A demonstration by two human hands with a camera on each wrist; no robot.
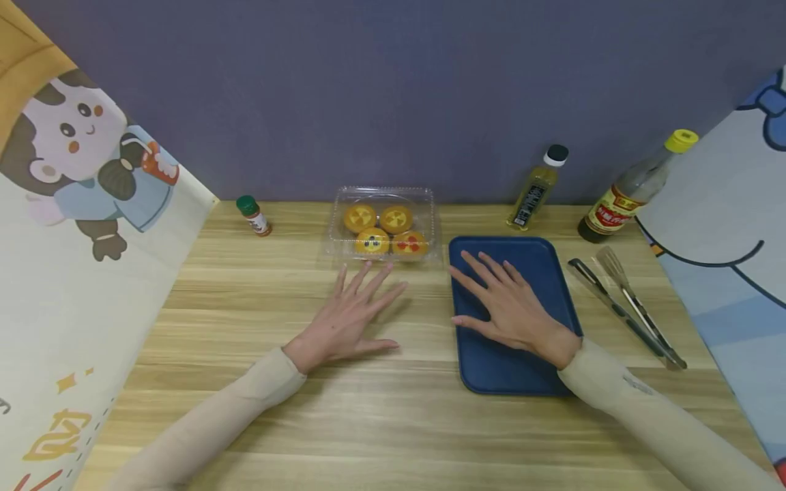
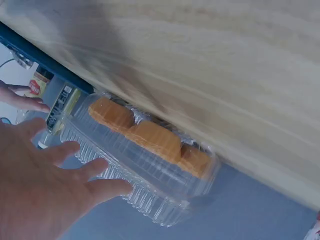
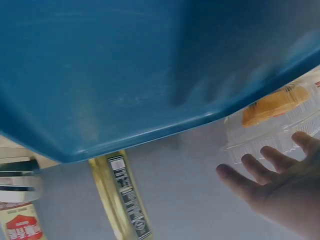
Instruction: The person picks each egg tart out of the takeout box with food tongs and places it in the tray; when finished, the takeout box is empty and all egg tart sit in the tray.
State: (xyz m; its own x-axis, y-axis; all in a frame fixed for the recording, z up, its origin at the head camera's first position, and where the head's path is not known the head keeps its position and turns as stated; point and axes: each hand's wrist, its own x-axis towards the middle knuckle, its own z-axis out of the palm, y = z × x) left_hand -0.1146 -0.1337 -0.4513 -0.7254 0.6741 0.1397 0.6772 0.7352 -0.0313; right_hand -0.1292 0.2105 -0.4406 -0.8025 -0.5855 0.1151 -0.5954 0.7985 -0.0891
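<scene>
just past the left fingers [image 1: 377, 280] lies a clear box [image 1: 425, 214]

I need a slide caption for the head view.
Left hand spread near a clear pastry box, right hand over a blue tray.

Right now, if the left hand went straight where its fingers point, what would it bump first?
Probably the clear box of round treats, though how high the left hand hovers is unclear.

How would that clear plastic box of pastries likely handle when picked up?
The clear plastic box would probably flex under a firm squeeze, as its see-through walls look thin and ribbed. It is likely light, holding just four pastries.
</scene>
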